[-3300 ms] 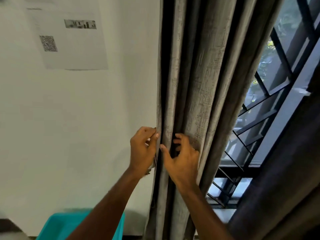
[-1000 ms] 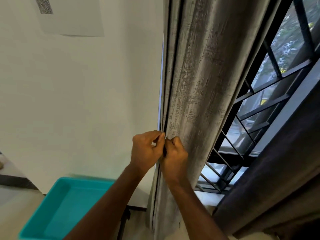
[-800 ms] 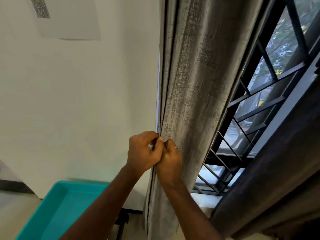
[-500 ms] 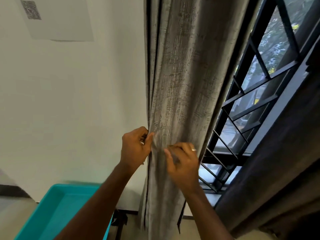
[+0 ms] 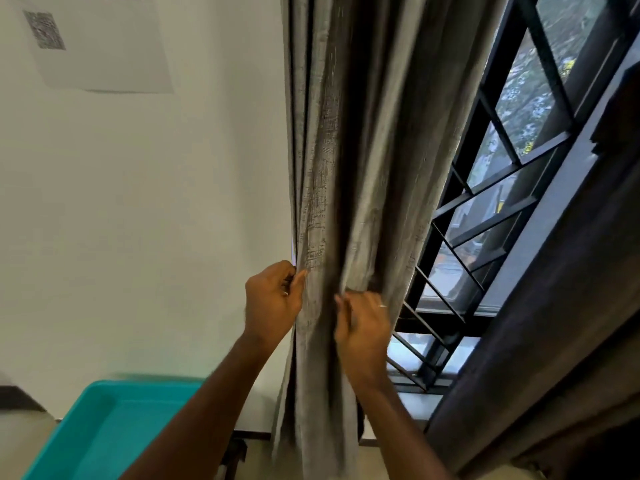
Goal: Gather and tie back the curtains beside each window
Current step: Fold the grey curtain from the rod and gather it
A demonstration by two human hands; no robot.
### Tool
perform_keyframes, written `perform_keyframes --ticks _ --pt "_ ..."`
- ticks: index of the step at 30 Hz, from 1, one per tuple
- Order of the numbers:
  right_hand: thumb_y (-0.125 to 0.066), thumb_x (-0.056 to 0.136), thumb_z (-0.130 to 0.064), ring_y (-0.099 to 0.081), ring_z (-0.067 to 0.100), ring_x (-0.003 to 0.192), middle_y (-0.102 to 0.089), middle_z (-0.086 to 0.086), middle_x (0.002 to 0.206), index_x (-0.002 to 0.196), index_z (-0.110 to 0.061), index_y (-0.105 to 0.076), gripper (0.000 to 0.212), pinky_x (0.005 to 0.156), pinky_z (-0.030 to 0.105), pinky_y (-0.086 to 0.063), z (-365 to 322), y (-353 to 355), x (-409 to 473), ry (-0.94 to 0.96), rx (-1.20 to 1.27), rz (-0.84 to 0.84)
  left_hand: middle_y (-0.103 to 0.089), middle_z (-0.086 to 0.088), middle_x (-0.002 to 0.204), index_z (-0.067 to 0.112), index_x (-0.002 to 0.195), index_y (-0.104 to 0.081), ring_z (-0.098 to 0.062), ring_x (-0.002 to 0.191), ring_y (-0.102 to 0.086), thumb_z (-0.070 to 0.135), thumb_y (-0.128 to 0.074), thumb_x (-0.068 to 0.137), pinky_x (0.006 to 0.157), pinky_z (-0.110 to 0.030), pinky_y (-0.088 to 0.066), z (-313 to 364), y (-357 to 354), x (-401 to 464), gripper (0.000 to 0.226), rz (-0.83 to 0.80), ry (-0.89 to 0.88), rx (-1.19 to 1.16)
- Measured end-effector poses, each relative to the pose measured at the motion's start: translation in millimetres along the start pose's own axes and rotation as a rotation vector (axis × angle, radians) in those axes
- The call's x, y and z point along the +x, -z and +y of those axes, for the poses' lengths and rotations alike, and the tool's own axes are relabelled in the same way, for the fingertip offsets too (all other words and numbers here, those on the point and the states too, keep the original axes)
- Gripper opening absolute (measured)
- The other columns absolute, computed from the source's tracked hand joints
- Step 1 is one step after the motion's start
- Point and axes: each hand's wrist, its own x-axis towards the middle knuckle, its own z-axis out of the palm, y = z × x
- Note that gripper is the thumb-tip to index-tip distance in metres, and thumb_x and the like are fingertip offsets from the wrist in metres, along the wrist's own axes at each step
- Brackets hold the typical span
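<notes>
A turquoise plastic tray (image 5: 104, 427) sits nearest, low left. Above it, the left hand (image 5: 272, 303) pinches the grey textured curtain (image 5: 346, 168) at its wall-side edge; the right hand (image 5: 363, 327) clutches gathered folds near the window-side edge. Behind lies the black barred window (image 5: 502, 202), uncovered.

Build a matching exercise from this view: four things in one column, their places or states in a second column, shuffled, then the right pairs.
Things:
1. left hand
2. right hand
3. teal tray
4. paper sheet

Places or states:
A. on the wall, upper left, with a printed code
B. pinching the grey curtain at its wall-side edge
C. low in the left corner, below the wall
D. grip on a fold nearer the window grille

Pairs: 1-B, 2-D, 3-C, 4-A
</notes>
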Motion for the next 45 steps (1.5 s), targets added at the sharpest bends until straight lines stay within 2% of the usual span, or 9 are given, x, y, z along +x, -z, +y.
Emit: perform_keyframes --ticks 11,16,23,26,31,36,41,43,45 --pt "-0.054 0.097 -0.023 -0.066 0.019 0.081 -0.071 0.005 0.087 0.101 -0.008 -0.077 0.028 0.080 0.032 -0.056 -35.0 -31.0 -2.2 -0.002 0.084 -0.097 -0.059 0.004 0.061 0.015 0.069 -0.062 -0.012 0.053 -0.055 0.027 -0.064 0.096 0.050 -0.028 -0.047 20.7 0.9 -10.3 0.029 0.055 0.040 -0.041" --pt "-0.055 0.098 -0.021 -0.062 0.017 0.076 -0.067 0.004 0.083 0.098 -0.006 -0.076 0.026 0.076 0.020 -0.049 -40.7 -35.5 -4.0 0.009 0.101 -0.104 -0.060 0.005 0.060 0.012 0.069 -0.064 -0.010 0.057 -0.057 0.015 -0.070 0.094 0.056 -0.012 -0.042 24.2 0.3 -10.5 0.026 0.065 0.114 -0.087" --pt "-0.061 0.096 -0.016 -0.063 0.020 0.079 -0.067 0.006 0.085 0.100 -0.004 -0.075 0.019 0.073 0.032 -0.055 -36.2 -38.9 -6.9 0.082 0.025 -0.155 -0.063 0.004 0.063 0.011 0.074 -0.066 -0.016 0.057 -0.060 0.027 -0.069 0.095 0.054 -0.033 -0.052 18.5 0.9 -11.3 0.026 0.018 0.139 -0.161" --pt "-0.056 0.096 -0.019 -0.066 0.027 0.085 -0.068 0.012 0.091 0.100 0.000 -0.073 0.025 0.076 0.043 -0.059 -36.2 -36.9 -5.3 0.025 0.064 -0.201 -0.063 0.006 0.064 0.013 0.074 -0.065 -0.016 0.060 -0.062 0.040 -0.071 0.088 0.057 -0.024 -0.052 23.0 3.2 -9.8 0.031 -0.005 0.109 -0.159" --pt "-0.053 0.099 -0.022 -0.062 0.016 0.095 -0.068 0.004 0.101 0.115 -0.009 -0.074 0.029 0.090 0.029 -0.055 -33.3 -23.5 -8.5 0.084 0.129 -0.289 -0.056 0.006 0.061 0.013 0.072 -0.057 -0.014 0.054 -0.054 0.036 -0.062 0.095 0.049 -0.032 -0.049 11.5 5.1 -4.7 0.033 -0.001 0.036 -0.059" --pt "-0.072 0.090 -0.013 -0.052 0.015 0.101 -0.058 0.004 0.107 0.100 -0.009 -0.071 0.011 0.088 0.036 -0.047 -13.6 23.7 -12.2 0.028 0.017 0.002 -0.063 -0.005 0.069 0.014 0.075 -0.055 -0.025 0.060 -0.063 0.034 -0.064 0.098 0.051 -0.048 -0.054 -6.9 7.5 1.2 0.032 -0.014 0.061 -0.027" --pt "-0.079 0.088 -0.031 -0.050 0.024 0.123 -0.052 0.009 0.132 0.131 -0.010 -0.054 0.053 0.101 0.041 -0.042 14.3 44.3 6.5 -0.305 0.060 0.167 -0.066 -0.006 0.074 0.020 0.078 -0.056 -0.023 0.061 -0.067 0.033 -0.064 0.097 0.048 -0.048 -0.056 -4.4 2.3 2.7 0.024 -0.024 0.065 -0.061" --pt "-0.063 0.098 -0.047 -0.061 0.012 0.091 -0.064 -0.001 0.099 0.107 -0.018 -0.061 0.030 0.081 0.043 -0.050 25.7 40.7 15.6 -0.361 0.129 0.104 -0.066 -0.006 0.073 0.027 0.078 -0.053 -0.025 0.060 -0.066 0.039 -0.062 0.098 0.047 -0.049 -0.055 -4.7 -1.5 2.4 0.026 -0.037 0.074 -0.064" --pt "-0.050 0.105 -0.042 -0.041 0.011 0.058 -0.043 -0.009 0.066 0.077 -0.026 -0.046 0.033 0.064 0.037 -0.040 15.8 30.2 14.0 -0.183 0.058 0.044 -0.066 -0.006 0.073 0.031 0.077 -0.050 -0.026 0.063 -0.066 0.041 -0.061 0.098 0.051 -0.049 -0.056 -4.3 -4.2 1.9 0.026 -0.040 0.087 -0.050"
